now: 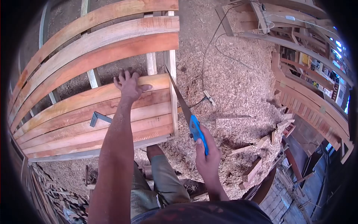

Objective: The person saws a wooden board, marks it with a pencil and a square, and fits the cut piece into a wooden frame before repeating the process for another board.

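Observation:
My right hand (pixel 209 153) grips the blue handle of a handsaw (pixel 182 100). Its blade points up and to the left, the tip close to the end of the nearest-row top plank (pixel 156 81). On that same plank rests my left hand (pixel 129 86), fingers spread over its far edge and thumb out to the right. Below it, several reddish planks (pixel 149 112) lie side by side on a wooden frame, their right ends near a pale upright rail (pixel 174 93). A try square (pixel 99 118) lies on the planks, left of my left forearm.
Further curved planks (pixel 112 48) lie spaced across the frame. Wood shavings (pixel 242 82) cover the ground, crossed by a dark cable (pixel 203 67) with a pale block (pixel 209 98) at its end. Offcuts (pixel 253 171) are heaped at right; slatted wooden furniture (pixel 309 108) stands beyond.

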Tool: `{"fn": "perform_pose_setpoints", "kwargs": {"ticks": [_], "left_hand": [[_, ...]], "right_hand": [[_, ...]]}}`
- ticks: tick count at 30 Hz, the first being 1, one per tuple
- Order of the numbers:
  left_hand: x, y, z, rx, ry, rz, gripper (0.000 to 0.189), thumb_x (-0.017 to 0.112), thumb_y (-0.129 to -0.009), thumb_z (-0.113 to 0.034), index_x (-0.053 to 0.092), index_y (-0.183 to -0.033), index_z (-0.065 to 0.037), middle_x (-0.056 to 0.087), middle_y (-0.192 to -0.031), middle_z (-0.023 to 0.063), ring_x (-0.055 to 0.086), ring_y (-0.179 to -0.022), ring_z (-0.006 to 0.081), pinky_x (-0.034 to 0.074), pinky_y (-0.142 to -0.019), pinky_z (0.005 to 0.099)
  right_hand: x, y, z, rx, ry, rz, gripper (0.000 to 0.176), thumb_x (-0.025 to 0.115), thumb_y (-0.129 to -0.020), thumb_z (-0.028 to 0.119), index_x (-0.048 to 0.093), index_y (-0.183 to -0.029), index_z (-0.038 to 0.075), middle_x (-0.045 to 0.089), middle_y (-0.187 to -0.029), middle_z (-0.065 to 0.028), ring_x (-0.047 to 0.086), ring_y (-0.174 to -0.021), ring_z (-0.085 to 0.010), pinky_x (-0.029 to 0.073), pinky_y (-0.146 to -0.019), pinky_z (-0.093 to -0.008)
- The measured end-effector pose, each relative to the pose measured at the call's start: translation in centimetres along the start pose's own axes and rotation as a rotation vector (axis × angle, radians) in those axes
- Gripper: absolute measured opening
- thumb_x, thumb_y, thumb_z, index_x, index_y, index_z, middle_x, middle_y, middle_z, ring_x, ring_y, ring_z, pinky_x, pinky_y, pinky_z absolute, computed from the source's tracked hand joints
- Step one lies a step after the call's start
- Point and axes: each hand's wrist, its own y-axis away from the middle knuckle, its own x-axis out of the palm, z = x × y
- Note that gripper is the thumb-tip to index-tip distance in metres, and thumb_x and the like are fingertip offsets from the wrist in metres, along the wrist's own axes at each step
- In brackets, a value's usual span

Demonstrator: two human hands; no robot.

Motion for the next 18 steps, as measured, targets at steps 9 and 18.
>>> {"fn": "perform_pose_setpoints", "kwargs": {"ticks": [9,18], "left_hand": [[0.6,-0.3,0.4,0.024,-0.009,-0.021,0.084,0.082,-0.073,-0.075,0.066,-0.125,-0.010,0.037,-0.161,0.0262,0.020,-0.156,0.0493,0.006,-0.121,0.0750],[-0.7,-0.2,0.0,0.011,-0.015,0.090,0.080,0.086,-0.076,-0.064,0.064,-0.131,-0.011,0.028,-0.169,0.0264,0.014,-0.159,0.0503,0.002,-0.122,0.0753]], "right_hand": [[6.5,-10.7,-1.4,0.065,0.041,0.115,0.042,0.059,-0.106,0.014,0.060,-0.146,0.003,0.073,-0.128,-0.0256,0.075,-0.113,-0.0392,0.058,-0.094,-0.0395],[3.8,-4.8,-1.7,-0.066,0.073,-0.014,0.042,0.058,-0.105,0.009,0.060,-0.147,0.005,0.072,-0.130,-0.0253,0.077,-0.109,-0.0376,0.060,-0.089,-0.0421]]}}
